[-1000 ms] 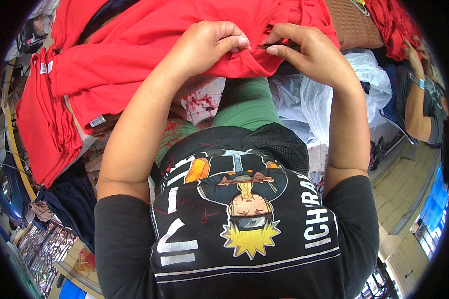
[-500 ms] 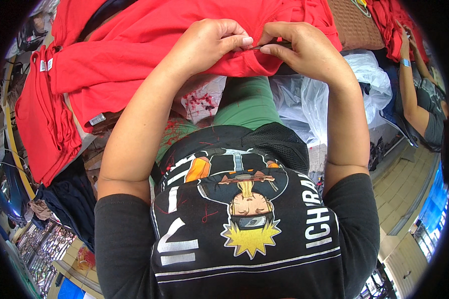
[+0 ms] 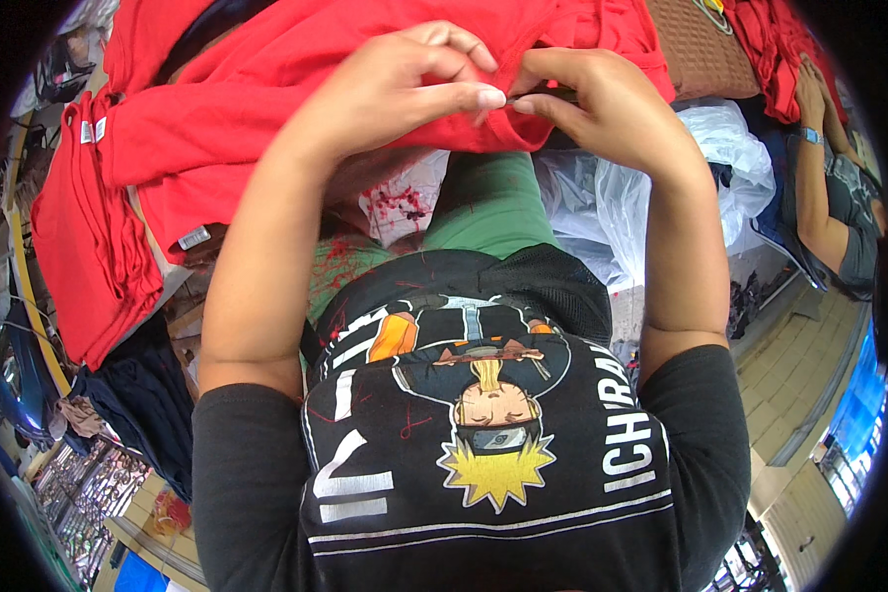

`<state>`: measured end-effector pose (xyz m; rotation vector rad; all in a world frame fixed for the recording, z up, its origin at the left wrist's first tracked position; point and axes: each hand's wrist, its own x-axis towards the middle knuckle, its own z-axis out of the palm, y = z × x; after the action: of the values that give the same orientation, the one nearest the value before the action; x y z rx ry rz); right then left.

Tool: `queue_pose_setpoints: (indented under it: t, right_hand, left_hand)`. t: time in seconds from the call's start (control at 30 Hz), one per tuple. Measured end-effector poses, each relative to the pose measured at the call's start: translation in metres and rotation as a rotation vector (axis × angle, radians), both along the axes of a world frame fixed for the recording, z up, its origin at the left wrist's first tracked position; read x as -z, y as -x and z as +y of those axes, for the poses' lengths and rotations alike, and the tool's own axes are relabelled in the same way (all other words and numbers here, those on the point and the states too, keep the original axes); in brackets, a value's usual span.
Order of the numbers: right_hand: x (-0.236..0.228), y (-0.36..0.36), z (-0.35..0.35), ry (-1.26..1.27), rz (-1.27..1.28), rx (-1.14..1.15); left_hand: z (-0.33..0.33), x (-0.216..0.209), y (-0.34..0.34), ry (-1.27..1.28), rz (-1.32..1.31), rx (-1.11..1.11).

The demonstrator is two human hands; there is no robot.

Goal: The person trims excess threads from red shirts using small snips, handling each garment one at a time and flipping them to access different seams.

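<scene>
Red cloth garments (image 3: 266,109) lie heaped over the surface in front of me. At the near edge of the cloth, my right hand (image 3: 612,104) is closed, thumb and fingers pinching a small thin dark tool (image 3: 562,93). Most of that tool is hidden in the hand, so its exact kind does not show. My left hand (image 3: 395,94) hovers just left of it, over the red fabric. Its thumb and forefinger are spread apart, the thumb tip close to the tool's tip. No object shows between the left fingers.
Red thread scraps (image 3: 405,202) lie on a white piece in my lap and on my green trousers. Clear plastic bags (image 3: 705,178) sit to the right. Folded red garments (image 3: 89,247) hang at the left. Another person's arm (image 3: 814,187) handles red cloth at the far right.
My left thumb and fingers have parted from their pinch on the cloth, and the fingers have lifted. The right hand stays nearly in place. The other person's hands have shifted slightly.
</scene>
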<state>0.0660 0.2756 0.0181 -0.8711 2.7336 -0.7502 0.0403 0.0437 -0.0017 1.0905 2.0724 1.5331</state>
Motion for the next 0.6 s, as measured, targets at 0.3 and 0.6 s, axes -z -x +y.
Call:
queue_pose_setpoints:
  t: [0.3, 0.6]
  right_hand:
    - [0.034, -0.024, -0.001, 0.404, -0.331, 0.306]
    - [0.056, -0.032, -0.013, 0.521, -0.114, 0.354]
  left_hand:
    - [-0.021, -0.012, -0.011, 0.031, 0.114, -0.159]
    - [0.007, 0.015, -0.020, 0.382, 0.207, -0.301]
